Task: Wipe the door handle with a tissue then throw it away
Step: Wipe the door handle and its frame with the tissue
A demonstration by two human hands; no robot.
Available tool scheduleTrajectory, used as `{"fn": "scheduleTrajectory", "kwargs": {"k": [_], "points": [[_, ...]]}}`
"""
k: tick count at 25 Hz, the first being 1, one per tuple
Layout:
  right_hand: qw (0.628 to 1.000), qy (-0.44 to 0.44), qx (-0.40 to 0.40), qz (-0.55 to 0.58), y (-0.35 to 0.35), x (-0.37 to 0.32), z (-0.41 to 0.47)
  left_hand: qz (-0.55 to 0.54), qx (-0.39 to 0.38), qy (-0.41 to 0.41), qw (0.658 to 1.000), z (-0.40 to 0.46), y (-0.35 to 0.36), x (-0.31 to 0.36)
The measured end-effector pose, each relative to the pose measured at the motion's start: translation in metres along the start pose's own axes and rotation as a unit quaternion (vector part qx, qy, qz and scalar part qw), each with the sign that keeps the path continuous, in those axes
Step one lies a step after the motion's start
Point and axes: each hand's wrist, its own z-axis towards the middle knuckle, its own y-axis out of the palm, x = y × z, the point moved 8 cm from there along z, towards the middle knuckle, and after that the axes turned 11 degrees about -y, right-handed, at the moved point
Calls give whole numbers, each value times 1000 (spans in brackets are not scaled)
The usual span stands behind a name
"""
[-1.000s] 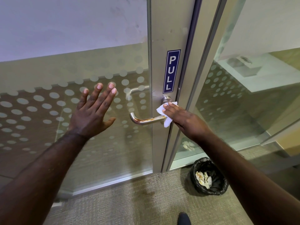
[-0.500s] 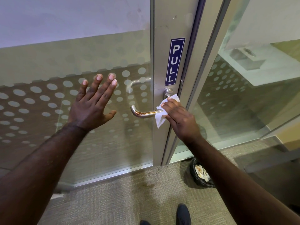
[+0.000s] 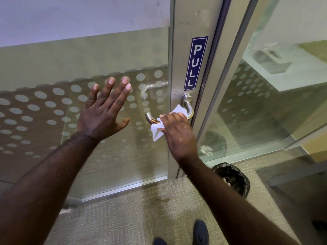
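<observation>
White tissue (image 3: pixel 174 113), soft and limp, is pinched in my right grip (image 3: pixel 177 133) around the steel door handle (image 3: pixel 189 107) mid-lever. Left grip (image 3: pixel 104 112) splayed flat on glass. Take hold by bunching it.

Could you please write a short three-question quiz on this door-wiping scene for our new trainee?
1. True or false: the left hand is closed around the curved silver metal door handle.
2. Which hand presses the white paper tissue onto the handle? A) left B) right C) both
3. Fill in: the blue rectangular sign above the handle reads ____.

Key
1. False: it lies flat and open on the dotted frosted glass panel.
2. B: the right hand wraps the tissue round the lever's grip.
3. PULL.
</observation>
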Motion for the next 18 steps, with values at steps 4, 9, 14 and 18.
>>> {"fn": "scheduleTrajectory", "kwargs": {"k": [4,9,14,18], "points": [[998,35,-1,-46,18,-27,4,1,3,1,1000,0,0,0],[992,34,-11,-122,20,-35,19,-6,-10,-2,1000,0,0,0],[990,27,-42,-132,27,-46,33,-7,-18,-4,1000,1,0,0],[991,-29,-79,-109,26,-46,37,-18,-34,-5,999,1,1,0]]}}
